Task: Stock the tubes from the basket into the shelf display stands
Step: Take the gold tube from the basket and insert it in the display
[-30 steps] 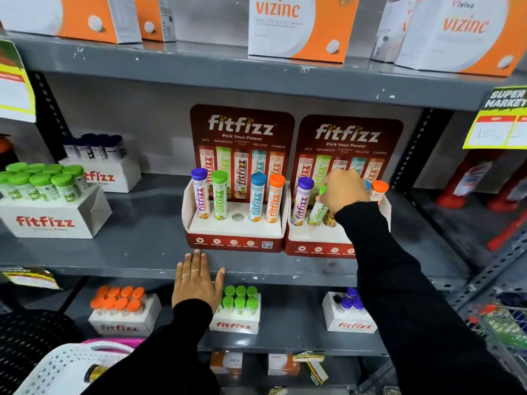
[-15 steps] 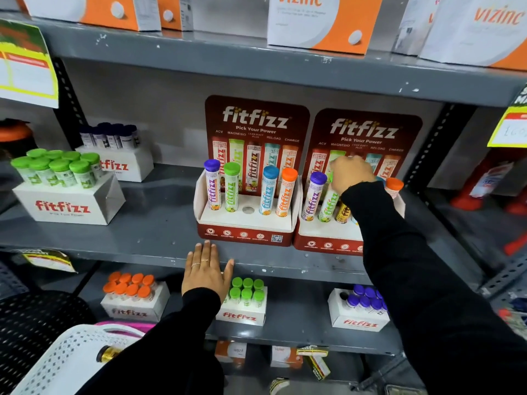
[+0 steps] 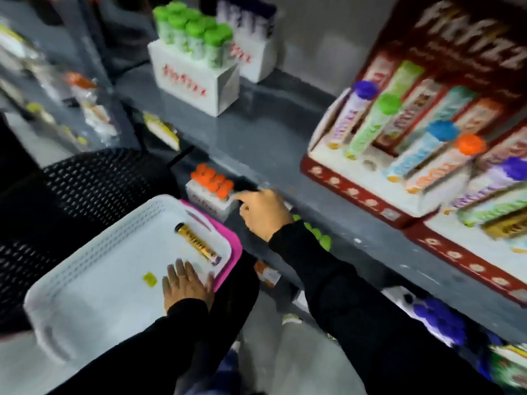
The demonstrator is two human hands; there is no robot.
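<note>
The head camera, tilted and blurred, looks down at a white perforated basket (image 3: 94, 269) that sits on a pink tray (image 3: 228, 246) in front of the grey shelf (image 3: 256, 132). One tube (image 3: 198, 244) lies on its side on the basket floor near the far right corner: a slim gold and dark cylinder with a dark cap at its upper end and a purplish tip at the lower end, its printing too smeared to read. A small yellow scrap (image 3: 150, 279) lies on the basket floor to the left of it. The left hand (image 3: 186, 286) rests flat inside the basket, fingers spread and loose, gripping nothing, with its fingertips just short of the tube. The right hand (image 3: 262, 213) hangs in front of the shelf edge, forefinger stretched out toward a white box of orange-capped tubes (image 3: 212, 182) on the lower shelf, other fingers curled, holding nothing. On the shelf at right stands a red display stand (image 3: 350, 189) with purple, green, blue and orange capped tubes upright in its white top and one hole between green and blue unfilled; a second stand (image 3: 467, 263) sits beside it, touching. Farther back is a white box of green-capped tubes (image 3: 194, 38)
</note>
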